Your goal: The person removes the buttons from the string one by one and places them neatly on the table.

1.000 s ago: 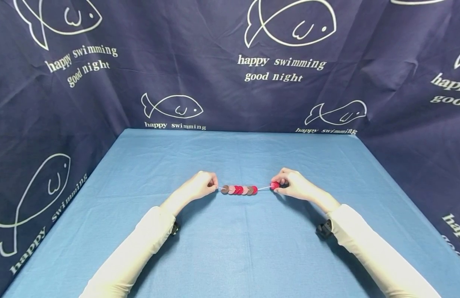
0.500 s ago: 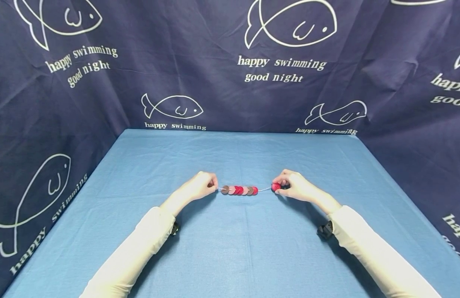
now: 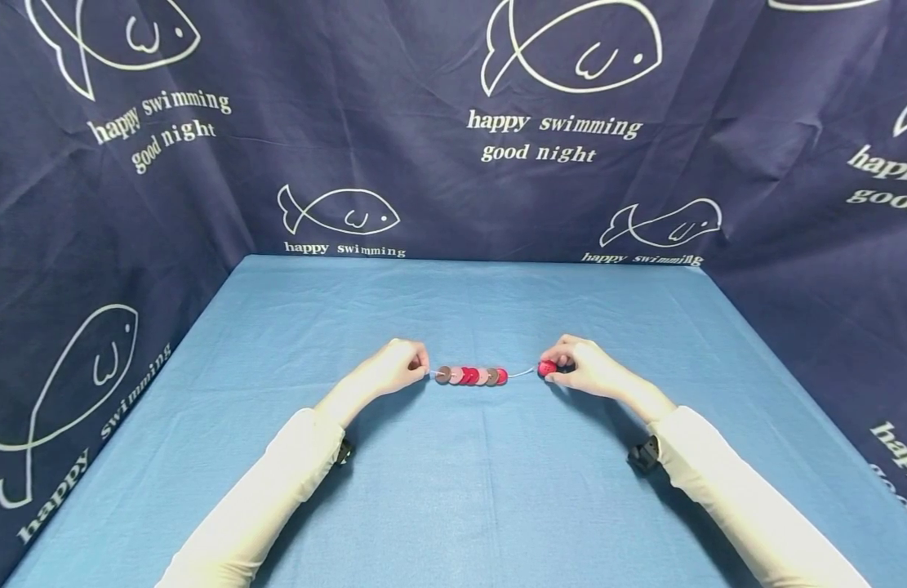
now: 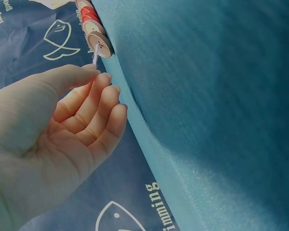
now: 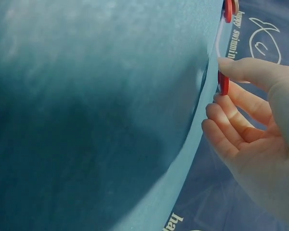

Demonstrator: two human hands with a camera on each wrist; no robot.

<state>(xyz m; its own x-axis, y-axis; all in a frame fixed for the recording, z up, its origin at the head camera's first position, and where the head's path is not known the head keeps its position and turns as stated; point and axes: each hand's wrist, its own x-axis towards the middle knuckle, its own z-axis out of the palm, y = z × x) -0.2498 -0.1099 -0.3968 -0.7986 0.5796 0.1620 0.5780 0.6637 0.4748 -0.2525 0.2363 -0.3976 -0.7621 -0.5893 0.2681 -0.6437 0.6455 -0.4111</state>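
In the head view my left hand [image 3: 397,365] pinches the left end of a white string [image 4: 95,55] between thumb and fingertips. Threaded on that string is a row of overlapping round buttons [image 3: 469,376] in brown, pink and red. A brown button [image 4: 100,45] comes nearest to the left fingertips. On the other side, my right hand [image 3: 587,365] pinches a single red button [image 3: 547,368] by its edges; the right wrist view shows this red button [image 5: 223,83] edge-on below the thumb. The string's right stretch [image 3: 522,372] curves from the row up to just left of that button.
Under the hands spreads a blue cloth-covered table [image 3: 453,490]. Dark blue curtains [image 3: 438,122] printed with white fish and lettering hang at its back and sides. Both forearms wear pale sleeves, and a dark wrist camera [image 3: 644,454] sits under the right one.
The right hand has shifted slightly right with the red button. The string, which crossed the button's face and ran straight, now sags and ends left of it. The left hand has stayed put.
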